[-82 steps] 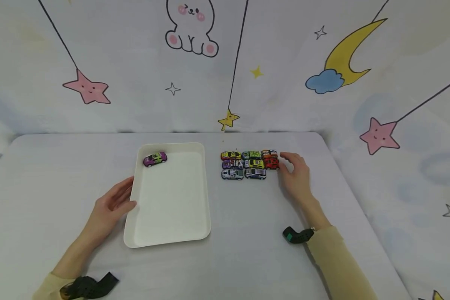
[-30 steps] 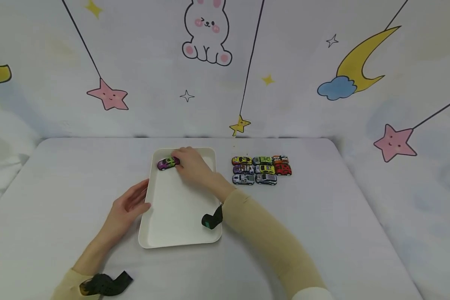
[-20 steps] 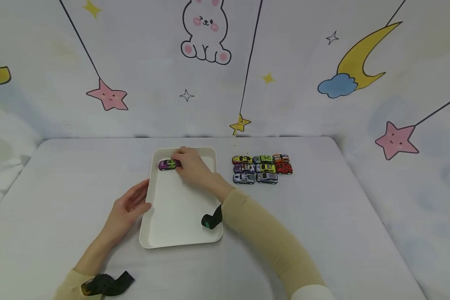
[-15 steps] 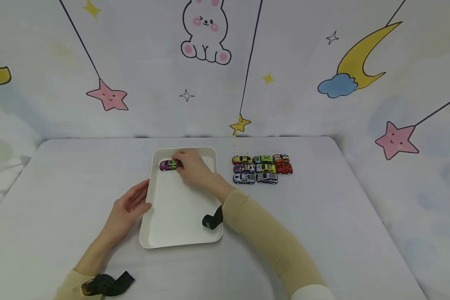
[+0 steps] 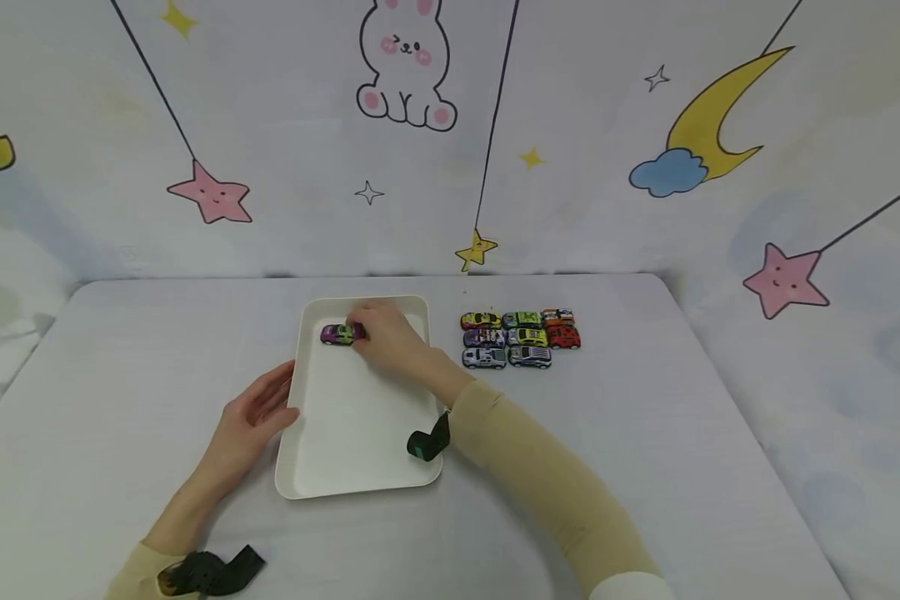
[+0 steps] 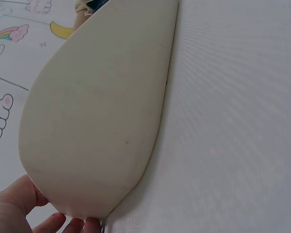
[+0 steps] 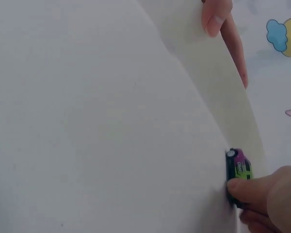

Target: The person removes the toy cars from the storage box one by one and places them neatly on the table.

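Observation:
A white rectangular tray [image 5: 363, 421] lies on the table. My left hand [image 5: 251, 421] holds its left side, with the thumb [image 7: 215, 22] over the rim and the other fingertips [image 6: 89, 224] against the outer wall. In the tray's far left corner sits a small purple and green toy car [image 5: 337, 334]. My right hand [image 5: 386, 333] reaches into the tray and pinches the right end of that car, covering it in part. In the right wrist view the car [image 7: 239, 167] stands close to the tray wall, under the thumb.
Right of the tray, several toy cars [image 5: 527, 337] stand side by side in tight rows, among them a red car [image 5: 564, 337] and a silver one [image 5: 530, 357]. The white table [image 5: 645, 467] meets a patterned cloth backdrop [image 5: 570, 208] at the back.
My right hand has come from beside the grouped cars into the tray and taken hold of the purple car. The car has turned from slanted to nearly level. My left hand keeps its place.

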Motion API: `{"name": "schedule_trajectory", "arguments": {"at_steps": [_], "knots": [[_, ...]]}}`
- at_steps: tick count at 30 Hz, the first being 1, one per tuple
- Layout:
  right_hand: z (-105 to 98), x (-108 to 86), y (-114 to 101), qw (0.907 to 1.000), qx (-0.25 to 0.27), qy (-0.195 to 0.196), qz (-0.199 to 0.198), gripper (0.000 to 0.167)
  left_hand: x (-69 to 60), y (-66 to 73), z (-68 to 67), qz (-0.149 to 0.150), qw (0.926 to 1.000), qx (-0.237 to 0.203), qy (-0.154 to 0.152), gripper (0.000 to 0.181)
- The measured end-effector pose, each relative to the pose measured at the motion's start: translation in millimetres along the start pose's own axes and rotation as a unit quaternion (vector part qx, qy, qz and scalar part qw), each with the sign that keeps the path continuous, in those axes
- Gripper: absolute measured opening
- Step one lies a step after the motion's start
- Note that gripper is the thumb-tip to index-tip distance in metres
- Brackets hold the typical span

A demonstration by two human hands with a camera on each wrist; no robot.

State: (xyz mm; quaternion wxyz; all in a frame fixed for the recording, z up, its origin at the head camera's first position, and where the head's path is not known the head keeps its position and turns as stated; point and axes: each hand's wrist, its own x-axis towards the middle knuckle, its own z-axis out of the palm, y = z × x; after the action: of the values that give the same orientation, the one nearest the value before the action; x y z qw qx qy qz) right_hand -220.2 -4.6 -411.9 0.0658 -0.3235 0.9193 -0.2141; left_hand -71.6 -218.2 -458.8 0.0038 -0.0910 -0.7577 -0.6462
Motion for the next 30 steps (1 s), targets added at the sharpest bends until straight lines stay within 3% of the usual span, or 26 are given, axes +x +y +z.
{"name": "schedule_trajectory", "arguments": {"at_steps": [16, 23, 30], "knots": [[-20, -21.8, 12, 0.9998, 0.003, 0.006, 0.020, 0.034, 1.0, -2.9, -0.8, 0.010, 0.9998, -0.017, 0.000, 0.060], [-28, -37.4, 28, 0.9991, 0.005, 0.040, 0.013, 0.033, 0.6, -3.0, -0.7, 0.018, 0.9996, -0.023, -0.001, 0.060], [-33, -54.7, 48, 0.9943, 0.026, 0.101, -0.022, 0.031, 1.7, -3.7, -0.1, 0.016, 0.9997, -0.019, 0.000, 0.060]]}}
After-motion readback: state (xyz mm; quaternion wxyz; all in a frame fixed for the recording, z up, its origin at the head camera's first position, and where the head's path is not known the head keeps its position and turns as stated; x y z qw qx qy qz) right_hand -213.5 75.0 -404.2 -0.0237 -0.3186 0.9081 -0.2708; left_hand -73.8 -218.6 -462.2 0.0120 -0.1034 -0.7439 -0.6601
